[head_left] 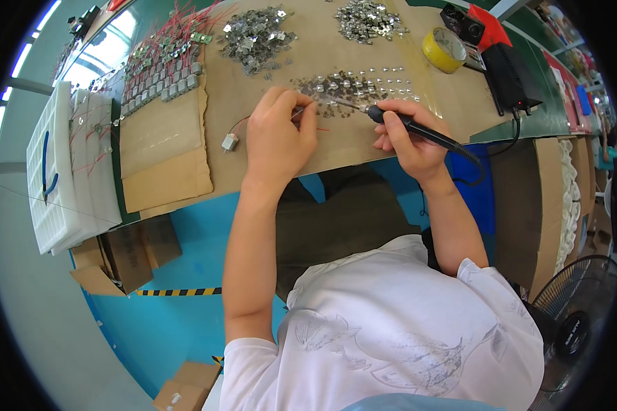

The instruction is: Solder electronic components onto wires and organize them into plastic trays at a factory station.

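Note:
My right hand point(415, 137) grips a black soldering iron point(418, 128) like a pen. Its metal tip points left, close to the fingertips of my left hand point(281, 133). Those fingers are pinched on a thin red wire point(239, 124), which runs to a small silvery block-shaped part point(230, 142) lying on the cardboard. A red wire end pokes out right of the left hand. Just beyond the tip, small metal pieces point(394, 83) lie in rows, some with shiny raised points. What the pinched fingertips touch is partly hidden.
Two heaps of metal pieces point(257, 41) point(370, 20) lie farther back. At left, wired block parts point(161, 82) stand on cardboard, beside white trays point(51, 171). Yellow tape point(444, 51) and a black soldering station point(513, 77) sit at right; the iron's cord point(472, 156) hangs near the edge.

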